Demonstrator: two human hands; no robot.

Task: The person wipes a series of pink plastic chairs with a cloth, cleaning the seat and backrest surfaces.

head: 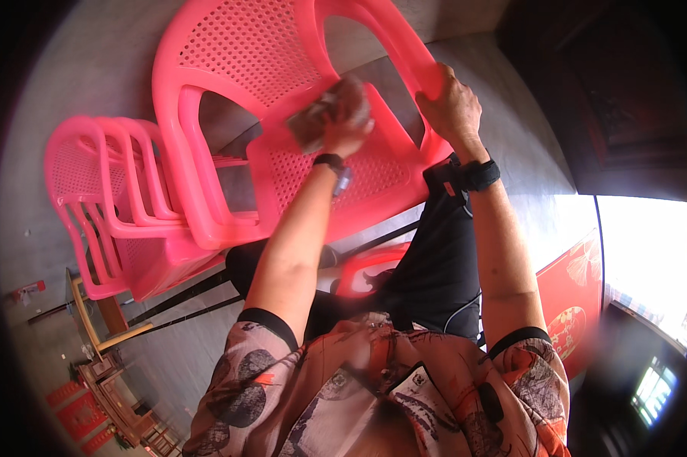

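A pink plastic armchair [332, 225] with a perforated back and seat stands before me. My left hand [346, 128] is over its seat, near the foot of the backrest, holding a crumpled brownish cloth [309, 123]. Blur softens the cloth and fingers, and part of the seat is hidden beneath them. Around the chair's armrest [403, 43], on the right, my right hand [455, 108] is closed. A dark band sits on each wrist.
Several nested pink armchairs [83, 165] stand at the left. Below the near chair shows a red plastic stool [352, 274], between my legs. A dark wooden panel [612, 108] rises at the right, above a red printed board [575, 297]. Wooden furniture [121, 394] is at lower left.
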